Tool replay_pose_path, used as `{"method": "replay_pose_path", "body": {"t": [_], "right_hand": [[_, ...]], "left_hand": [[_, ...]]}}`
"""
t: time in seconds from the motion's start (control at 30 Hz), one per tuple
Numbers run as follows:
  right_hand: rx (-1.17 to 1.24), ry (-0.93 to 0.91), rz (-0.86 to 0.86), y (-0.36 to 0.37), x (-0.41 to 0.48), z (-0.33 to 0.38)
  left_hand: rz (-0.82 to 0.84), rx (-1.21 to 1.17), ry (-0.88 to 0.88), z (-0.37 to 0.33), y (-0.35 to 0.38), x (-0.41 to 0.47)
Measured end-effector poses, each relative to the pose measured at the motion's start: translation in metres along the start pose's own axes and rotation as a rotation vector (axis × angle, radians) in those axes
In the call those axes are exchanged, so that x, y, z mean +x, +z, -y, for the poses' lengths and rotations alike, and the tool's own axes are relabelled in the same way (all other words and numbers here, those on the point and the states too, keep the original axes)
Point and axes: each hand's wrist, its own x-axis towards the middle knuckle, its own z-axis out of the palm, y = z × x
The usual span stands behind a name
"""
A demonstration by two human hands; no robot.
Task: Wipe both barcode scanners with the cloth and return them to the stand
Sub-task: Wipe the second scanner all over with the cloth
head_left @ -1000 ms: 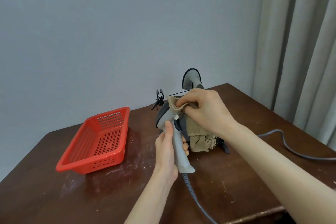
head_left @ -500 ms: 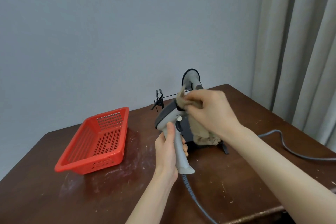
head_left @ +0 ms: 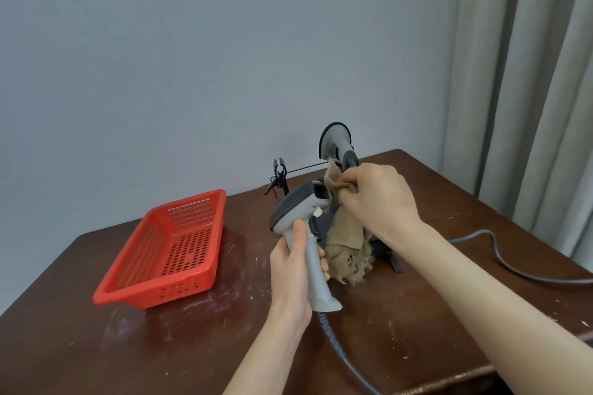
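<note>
Above the table (head_left: 160,346), right of the basket (head_left: 167,250), the left hand (head_left: 293,269) is wrapped around the handle of a scanner (head_left: 301,218), holding it upright. The right hand (head_left: 375,199) pinches the cloth (head_left: 346,234) against the scanner's nose; its frayed end hangs down. Behind them, farther from the basket, the second scanner (head_left: 335,141) sits on the stand (head_left: 390,255). A cable (head_left: 333,349) trails from the held scanner's handle.

scanner (head_left: 301,218): showing light grey grip, dark grey head
cloth (head_left: 348,234): showing tan, frayed
basket (head_left: 167,253): showing red, perforated
table (head_left: 128,346): showing dark brown, white scuffs
curtain (head_left: 529,74): showing beige
</note>
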Motion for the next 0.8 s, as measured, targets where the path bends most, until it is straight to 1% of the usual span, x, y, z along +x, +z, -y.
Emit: {"method": "replay_pose_path", "body": {"t": [0.07, 0.13, 0.2, 0.27, 0.33, 0.43, 0.5, 0.67, 0.8], "right_hand": [[0.113, 0.0, -0.06, 0.0, -0.002, 0.004], [0.195, -0.047, -0.033, 0.0, -0.004, 0.009], [0.084, -0.042, 0.044, -0.001, -0.003, 0.005], [-0.023, 0.004, 0.048, -0.004, 0.002, -0.006], [0.042, 0.029, 0.03, -0.005, 0.003, -0.012], [0.143, -0.008, 0.036, -0.004, -0.002, -0.013], [0.114, -0.081, -0.006, -0.003, -0.007, -0.013], [-0.075, -0.342, -0.113, 0.003, -0.005, -0.013], [-0.187, -0.449, -0.07, 0.0, -0.002, -0.01]], "left_hand": [[0.0, 0.003, 0.01, -0.001, 0.001, 0.001], [0.005, 0.016, 0.018, -0.002, 0.002, 0.001], [0.005, 0.027, 0.017, -0.003, 0.002, -0.001], [0.013, 0.02, 0.011, -0.004, -0.001, -0.004], [0.023, -0.013, 0.007, -0.005, -0.004, -0.005], [0.031, -0.023, -0.005, -0.007, -0.007, -0.006], [0.038, -0.011, -0.001, -0.007, -0.007, -0.007], [0.035, 0.005, -0.011, -0.007, -0.007, -0.008], [0.031, 0.008, -0.021, -0.008, -0.007, -0.007]]}}
